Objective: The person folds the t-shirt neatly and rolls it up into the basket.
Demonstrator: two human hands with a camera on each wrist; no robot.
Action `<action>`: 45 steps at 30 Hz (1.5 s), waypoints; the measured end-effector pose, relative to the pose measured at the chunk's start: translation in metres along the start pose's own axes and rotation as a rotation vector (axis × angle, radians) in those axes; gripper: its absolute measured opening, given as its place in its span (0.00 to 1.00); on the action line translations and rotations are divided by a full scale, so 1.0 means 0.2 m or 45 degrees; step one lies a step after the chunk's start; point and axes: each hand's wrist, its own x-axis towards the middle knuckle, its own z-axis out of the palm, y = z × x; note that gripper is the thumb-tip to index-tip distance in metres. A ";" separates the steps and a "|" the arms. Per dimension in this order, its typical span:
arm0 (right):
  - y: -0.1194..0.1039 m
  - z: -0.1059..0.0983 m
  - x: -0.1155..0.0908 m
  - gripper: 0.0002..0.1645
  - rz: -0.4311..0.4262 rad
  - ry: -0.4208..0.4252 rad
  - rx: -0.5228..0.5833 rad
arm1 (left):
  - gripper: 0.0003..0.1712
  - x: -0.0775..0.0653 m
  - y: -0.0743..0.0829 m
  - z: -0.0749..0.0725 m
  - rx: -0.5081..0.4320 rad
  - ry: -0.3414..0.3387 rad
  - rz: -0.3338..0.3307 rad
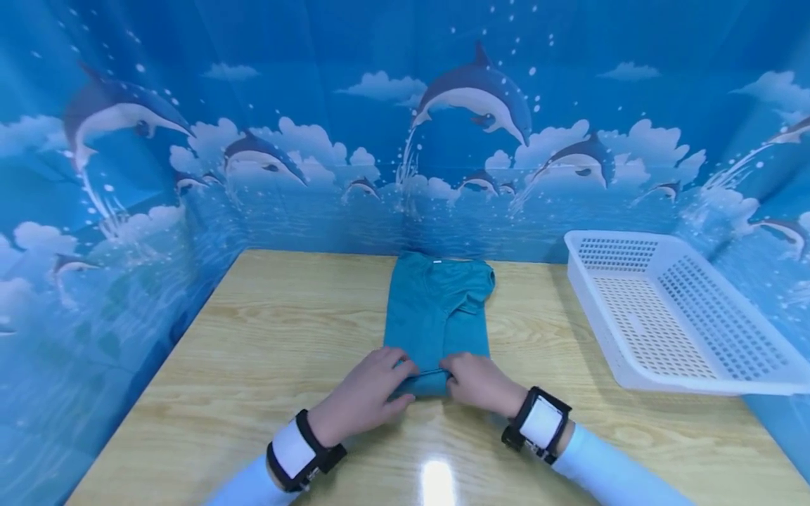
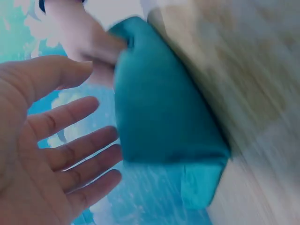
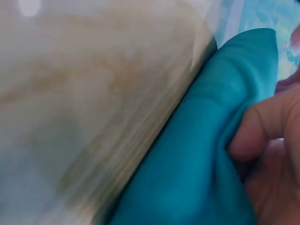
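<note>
A teal T-shirt (image 1: 418,309) lies on the table, folded into a narrow strip, with its collar and a short sleeve at the far end. Its near end is turned up in a fold. My right hand (image 1: 477,383) pinches the right side of that fold; in the right wrist view the curled thumb (image 3: 255,136) sits against the fabric. At the fold's left side is my left hand (image 1: 367,393), its spread fingers right at the cloth edge. Seen from the left wrist, the open left palm (image 2: 42,140) faces the folded end.
A white plastic basket (image 1: 607,337) with perforated walls stands at the right of the wood-grain table (image 1: 285,302). A blue curtain (image 1: 354,211) printed with dolphins and clouds hangs behind the table and along both sides.
</note>
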 end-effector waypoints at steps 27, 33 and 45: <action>0.04 0.01 0.01 0.04 0.075 0.289 -0.247 | 0.27 0.12 0.01 0.19 0.315 -0.185 0.039; -0.03 -0.03 -0.07 0.17 0.025 0.330 -0.251 | 0.20 0.19 -0.02 0.21 0.401 -0.186 0.057; -0.12 -0.02 -0.21 0.36 -0.023 0.251 -0.347 | 0.19 0.32 -0.10 0.21 -0.129 -0.227 -0.099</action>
